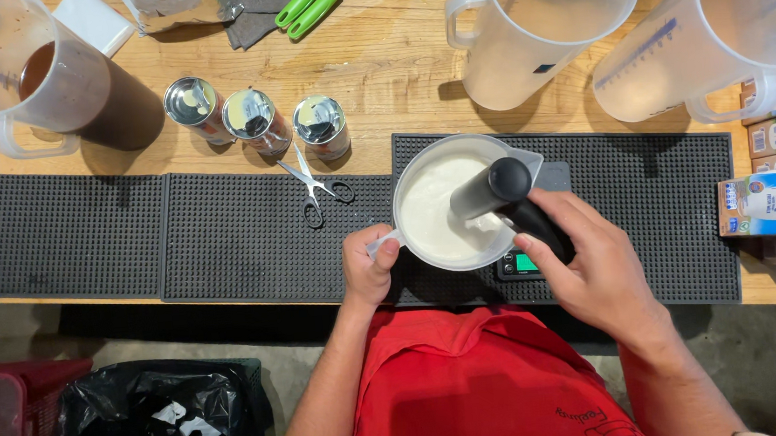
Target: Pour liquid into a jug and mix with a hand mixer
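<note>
While blender runs mid-mix | left hand (pixel 369 268) pinches jug handle (pixel 384 242) | right hand (pixel 589 270) wraps black hand blender (pixel 508 200) in white liquid (pixel 434 209) | three cans (pixel 253 119) beyond left hand, opened or not: can't tell

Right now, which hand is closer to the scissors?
Left. The left hand grips the jug's handle just below-right of the scissors; the right hand holds a black blender further right, beyond the white jug.

Clear jug (pixel 434 206) of white cream on scale; black hand blender (pixel 508 203) tilted inside.
</note>
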